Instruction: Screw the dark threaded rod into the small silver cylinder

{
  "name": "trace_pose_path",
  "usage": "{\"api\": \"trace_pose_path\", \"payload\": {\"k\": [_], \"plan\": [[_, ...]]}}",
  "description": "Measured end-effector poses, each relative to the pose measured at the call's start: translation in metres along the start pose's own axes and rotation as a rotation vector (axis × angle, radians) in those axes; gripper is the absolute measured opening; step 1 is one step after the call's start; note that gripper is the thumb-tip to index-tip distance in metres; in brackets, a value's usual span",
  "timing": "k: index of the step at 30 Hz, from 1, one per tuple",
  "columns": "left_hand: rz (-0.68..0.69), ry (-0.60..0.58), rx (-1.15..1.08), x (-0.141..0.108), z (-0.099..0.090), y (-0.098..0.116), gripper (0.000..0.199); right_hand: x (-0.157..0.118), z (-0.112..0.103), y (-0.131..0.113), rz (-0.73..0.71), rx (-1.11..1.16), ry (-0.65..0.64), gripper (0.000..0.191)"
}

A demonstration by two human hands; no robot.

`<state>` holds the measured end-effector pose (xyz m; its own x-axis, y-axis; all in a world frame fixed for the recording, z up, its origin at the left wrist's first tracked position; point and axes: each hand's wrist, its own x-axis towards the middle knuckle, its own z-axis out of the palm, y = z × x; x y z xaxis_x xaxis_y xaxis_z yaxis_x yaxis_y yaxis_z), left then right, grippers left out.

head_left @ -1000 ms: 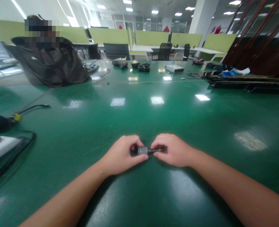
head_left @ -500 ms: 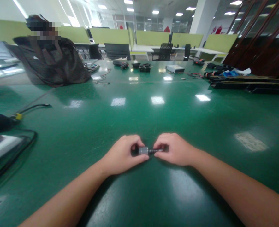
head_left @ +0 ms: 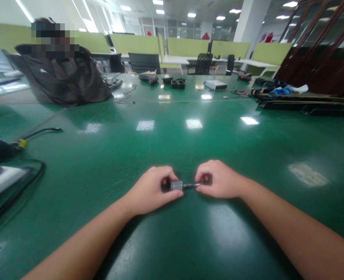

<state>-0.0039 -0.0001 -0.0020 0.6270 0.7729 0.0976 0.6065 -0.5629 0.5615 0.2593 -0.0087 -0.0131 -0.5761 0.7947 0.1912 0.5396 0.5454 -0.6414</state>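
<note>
A small grey cylinder (head_left: 176, 185) with a thin dark shaft (head_left: 190, 185) lies level, low over the green table (head_left: 166, 147). My left hand (head_left: 154, 190) is closed on the cylinder, thumb below and index finger above. The fingertips of my right hand (head_left: 218, 179) are pinched at the shaft's right end. What exactly sits between those fingertips is too small to make out. A gap of bare shaft shows between the two hands.
At the left edge lie a black cable (head_left: 40, 167) and a silver device (head_left: 2, 181). A big dark bag (head_left: 72, 81) stands at the far left. Dark panels (head_left: 306, 103) lie far right; a white box (head_left: 215, 84) and black parts (head_left: 178, 83) sit at the back.
My right hand has moved a little to the right and slightly up, away from the cylinder, so more of the shaft shows. My left hand and the cylinder have hardly moved.
</note>
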Motion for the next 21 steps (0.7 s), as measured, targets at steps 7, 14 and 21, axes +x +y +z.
{"api": "trace_pose_path", "payload": {"k": [7, 14, 21], "plan": [[0.004, 0.005, 0.010, 0.000, 0.000, 0.001, 0.027, -0.005, -0.016, 0.017, 0.083, 0.071, -0.053, 0.006], [-0.001, 0.011, 0.023, -0.001, 0.000, 0.000, 0.029, -0.004, -0.014, 0.012, 0.078, 0.061, -0.077, 0.007], [0.000, 0.003, 0.008, 0.000, 0.000, 0.000, 0.026, 0.000, -0.004, 0.006, -0.004, 0.037, -0.035, 0.006]]}}
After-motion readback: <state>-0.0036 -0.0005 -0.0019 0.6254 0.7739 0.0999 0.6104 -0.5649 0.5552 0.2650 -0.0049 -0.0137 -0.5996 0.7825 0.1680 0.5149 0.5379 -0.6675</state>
